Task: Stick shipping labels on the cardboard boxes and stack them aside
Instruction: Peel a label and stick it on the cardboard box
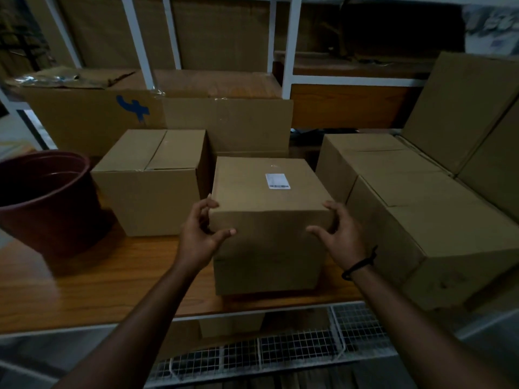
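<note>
Your left hand (pixel 200 234) and right hand (pixel 341 234) clasp the near top corners of the brown cardboard box (pixel 266 248), fingers (pixel 211 204) curled round its edges. White rectangular shipping label (pixel 277 181) on its top face.

box (pixel 269 217), label (pixel 277 181) on top | left hand (pixel 200 237), right hand (pixel 341 237) hold near corners

You cannot read the tiny print on the label (pixel 277 181), and the picture's left edge cuts off the red pot (pixel 47 203).
</note>
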Action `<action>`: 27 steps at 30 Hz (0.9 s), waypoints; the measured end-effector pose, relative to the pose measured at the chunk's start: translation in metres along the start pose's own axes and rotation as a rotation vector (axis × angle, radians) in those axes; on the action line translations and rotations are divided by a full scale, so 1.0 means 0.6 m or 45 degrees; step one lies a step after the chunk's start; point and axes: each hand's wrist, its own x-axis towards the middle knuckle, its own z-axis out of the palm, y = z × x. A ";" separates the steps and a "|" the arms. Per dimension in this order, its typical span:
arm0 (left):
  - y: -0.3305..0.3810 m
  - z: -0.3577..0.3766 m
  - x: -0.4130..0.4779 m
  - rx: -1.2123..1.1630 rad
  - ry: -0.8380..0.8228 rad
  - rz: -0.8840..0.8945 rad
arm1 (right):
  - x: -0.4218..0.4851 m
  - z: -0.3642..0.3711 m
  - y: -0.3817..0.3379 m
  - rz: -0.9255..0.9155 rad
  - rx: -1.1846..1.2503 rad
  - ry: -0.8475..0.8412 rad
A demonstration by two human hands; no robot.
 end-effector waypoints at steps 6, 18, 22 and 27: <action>-0.046 -0.008 -0.028 0.097 0.062 -0.032 | -0.030 0.022 0.022 -0.100 -0.082 0.011; 0.022 -0.029 0.064 0.293 0.044 0.183 | 0.092 -0.004 -0.076 -0.202 -0.583 -0.290; 0.031 -0.008 0.123 0.709 -0.281 -0.041 | 0.149 0.024 -0.113 0.008 -0.531 -0.655; 0.014 -0.008 0.117 0.810 -0.268 -0.032 | 0.211 0.031 -0.130 0.124 -0.536 -0.934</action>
